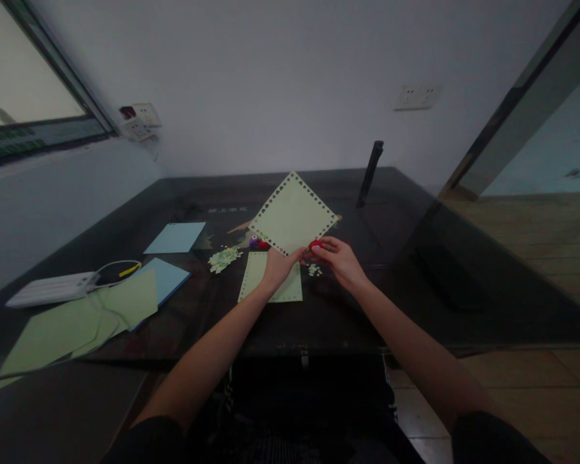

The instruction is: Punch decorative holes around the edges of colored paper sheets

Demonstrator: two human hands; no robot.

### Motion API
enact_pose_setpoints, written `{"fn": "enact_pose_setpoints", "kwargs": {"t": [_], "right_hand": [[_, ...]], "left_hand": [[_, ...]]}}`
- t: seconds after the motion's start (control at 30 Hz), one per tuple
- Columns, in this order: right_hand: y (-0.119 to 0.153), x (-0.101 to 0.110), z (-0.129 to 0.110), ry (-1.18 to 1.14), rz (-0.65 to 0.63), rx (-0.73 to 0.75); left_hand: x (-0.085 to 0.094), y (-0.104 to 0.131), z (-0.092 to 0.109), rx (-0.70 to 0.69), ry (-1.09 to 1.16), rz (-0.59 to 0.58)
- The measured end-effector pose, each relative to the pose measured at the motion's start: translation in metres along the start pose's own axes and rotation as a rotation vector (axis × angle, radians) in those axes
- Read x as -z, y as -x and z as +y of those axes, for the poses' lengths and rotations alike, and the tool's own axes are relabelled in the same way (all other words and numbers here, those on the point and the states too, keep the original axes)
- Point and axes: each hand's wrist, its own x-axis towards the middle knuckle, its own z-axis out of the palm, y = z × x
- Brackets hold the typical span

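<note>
**Punched green square held up over a dark table**

The left hand (pixel 276 267) pinches the bottom corner of a pale green paper square (pixel 293 214), fingers closed on the sheet and holding it up on its point like a diamond above the table. A row of small punched holes runs along all four edges of the square. The right hand (pixel 338 258) is closed around a small red punch (pixel 315 245), which sits right at the lower right edge of the square, close to the corner that the left hand grips; whether the punch bites the paper cannot be told from this view.

Directly beneath the hands a second pale green sheet (pixel 258 277) lies flat on the dark table (pixel 415 270). Just left of the held corner sits a small purple and red object (pixel 257 243), too small to make out clearly. A heap of pale green paper bits (pixel 223 258) lies to its left, and a few more bits (pixel 313 270) are scattered under the right hand.

Farther left, a light blue sheet (pixel 175 237) lies flat, and a second blue sheet (pixel 167 278) is partly covered by a loose stack of green sheets (pixel 82 325) at the table's near left edge. Beside them rests a white flat device (pixel 51 288) with a cable (pixel 118 267). A dark upright bar (pixel 370 173) stands at the back of the table, before the pale wall (pixel 280 77).
</note>
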Motion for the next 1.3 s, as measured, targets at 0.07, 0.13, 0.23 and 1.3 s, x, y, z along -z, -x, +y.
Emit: {"fn": "enact_pose_setpoints", "kwargs": {"t": [0.07, 0.13, 0.23, 1.3], "right_hand": [[0.001, 0.000, -0.001, -0.006, -0.006, -0.009], [0.001, 0.000, -0.002, 0.001, -0.009, -0.016], [0.001, 0.000, -0.003, 0.004, 0.006, -0.025], [-0.002, 0.001, 0.008, 0.043, 0.056, 0.070]], "left_hand": [[0.000, 0.000, -0.001, -0.016, -0.005, 0.009], [0.000, -0.001, -0.003, -0.037, -0.016, 0.024], [0.001, -0.001, -0.005, -0.041, -0.047, 0.015], [-0.003, 0.001, -0.006, -0.017, -0.039, -0.088]]}}
